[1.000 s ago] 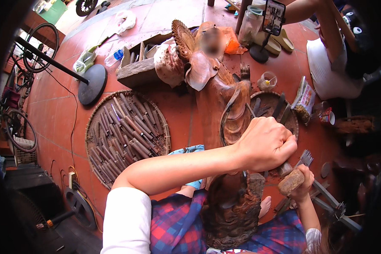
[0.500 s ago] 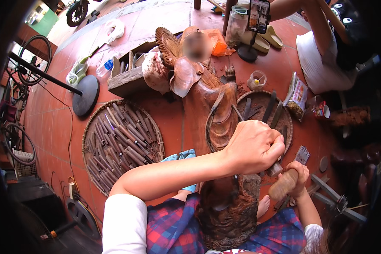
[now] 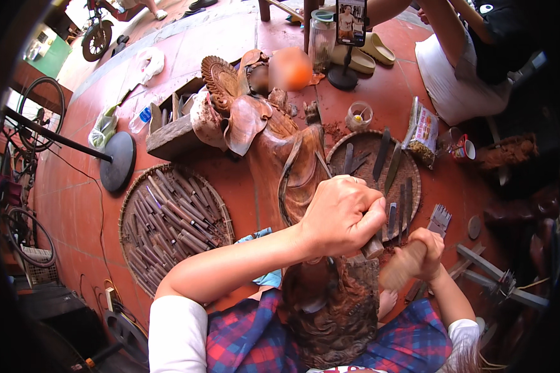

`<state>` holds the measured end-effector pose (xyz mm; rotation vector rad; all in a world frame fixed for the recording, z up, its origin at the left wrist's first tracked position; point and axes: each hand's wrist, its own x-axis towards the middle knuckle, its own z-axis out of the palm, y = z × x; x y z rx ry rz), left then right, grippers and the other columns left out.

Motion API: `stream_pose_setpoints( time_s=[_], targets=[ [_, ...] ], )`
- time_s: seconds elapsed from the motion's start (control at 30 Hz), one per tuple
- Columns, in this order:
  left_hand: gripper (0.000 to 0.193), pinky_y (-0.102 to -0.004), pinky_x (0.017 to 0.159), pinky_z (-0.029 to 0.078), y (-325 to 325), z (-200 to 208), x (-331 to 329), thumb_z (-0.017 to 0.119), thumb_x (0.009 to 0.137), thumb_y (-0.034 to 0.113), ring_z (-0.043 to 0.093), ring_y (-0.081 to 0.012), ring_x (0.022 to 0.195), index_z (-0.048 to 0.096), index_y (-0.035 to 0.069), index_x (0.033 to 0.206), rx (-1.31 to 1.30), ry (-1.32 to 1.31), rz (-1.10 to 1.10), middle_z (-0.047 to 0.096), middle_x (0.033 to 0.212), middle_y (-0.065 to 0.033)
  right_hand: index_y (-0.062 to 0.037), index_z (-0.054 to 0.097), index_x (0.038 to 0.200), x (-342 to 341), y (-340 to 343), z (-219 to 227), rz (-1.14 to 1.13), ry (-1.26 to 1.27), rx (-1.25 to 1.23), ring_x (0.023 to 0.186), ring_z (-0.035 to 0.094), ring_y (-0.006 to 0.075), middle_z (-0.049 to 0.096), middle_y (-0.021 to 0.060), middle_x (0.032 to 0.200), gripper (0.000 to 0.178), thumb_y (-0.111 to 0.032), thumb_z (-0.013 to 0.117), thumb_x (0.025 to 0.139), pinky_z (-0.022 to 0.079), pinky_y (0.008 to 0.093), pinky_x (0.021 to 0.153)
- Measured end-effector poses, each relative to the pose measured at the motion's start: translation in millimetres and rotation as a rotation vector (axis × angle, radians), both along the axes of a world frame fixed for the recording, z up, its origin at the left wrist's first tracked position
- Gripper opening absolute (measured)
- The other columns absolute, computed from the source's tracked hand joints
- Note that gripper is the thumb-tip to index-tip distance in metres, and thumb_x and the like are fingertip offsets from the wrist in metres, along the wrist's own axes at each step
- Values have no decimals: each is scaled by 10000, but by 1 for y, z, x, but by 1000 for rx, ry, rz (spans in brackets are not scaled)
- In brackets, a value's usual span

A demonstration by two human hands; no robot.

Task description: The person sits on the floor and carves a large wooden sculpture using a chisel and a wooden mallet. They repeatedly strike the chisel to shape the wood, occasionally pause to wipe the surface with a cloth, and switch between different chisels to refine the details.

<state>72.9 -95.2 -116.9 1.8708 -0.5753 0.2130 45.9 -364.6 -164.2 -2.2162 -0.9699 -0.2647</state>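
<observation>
My left hand (image 3: 342,211) is closed around a chisel, and the butt of its wooden handle (image 3: 373,247) sticks out below my fist. A thin blade shows beyond the knuckles, over the robe folds of a carved wooden statue (image 3: 295,152) lying on the floor. The statue's dark, rough base (image 3: 330,311) sits between my legs. My right hand (image 3: 428,252) grips a wooden mallet (image 3: 402,264), smeared by motion, just right of and below the chisel's butt. Whether the two touch I cannot tell.
A round basket (image 3: 227,233) full of chisels lies at left. Another woven tray (image 3: 410,163) with several blades is at right. A wooden box (image 3: 180,138), a black stand base (image 3: 122,161) and a phone on a stand (image 3: 351,23) are farther off. Another person (image 3: 454,81) sits at far right.
The whole view has shifted, so most floor things appear farther left. My left hand still grips the chisel; my right hand and the mallet appear slightly lower left.
</observation>
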Motion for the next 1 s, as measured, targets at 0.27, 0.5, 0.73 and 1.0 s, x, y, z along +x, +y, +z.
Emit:
stream_pose_setpoints(
  time_s=[0.27,0.5,0.73,1.0],
  targets=[
    [293,-440,579,385,-5,-2,0,529,830,186,489,-338,582,454,47,584,60,-100,-72,451,556,-138,-52,524,847,0,-3,-2,-3,38,20,538,594,246,559,84,647,362,-111,808,630,465,336,510],
    [270,-435,613,415,0,3,-13,549,799,200,529,-345,591,505,48,580,88,-49,-99,495,559,-146,-66,509,854,-3,3,5,31,32,43,502,562,204,533,57,618,398,-185,847,679,426,310,474],
    [276,-441,614,421,3,5,-14,546,808,199,532,-352,590,507,42,585,78,-30,-118,491,561,-156,-69,516,836,-5,5,8,74,13,8,494,554,214,523,58,597,395,-202,851,673,416,323,471],
    [343,-490,574,440,3,8,-1,511,814,227,561,-398,583,524,7,552,52,43,-74,520,549,-207,-65,526,861,-7,6,13,101,26,97,512,575,240,556,61,628,394,-140,846,642,432,333,474]
  ],
)
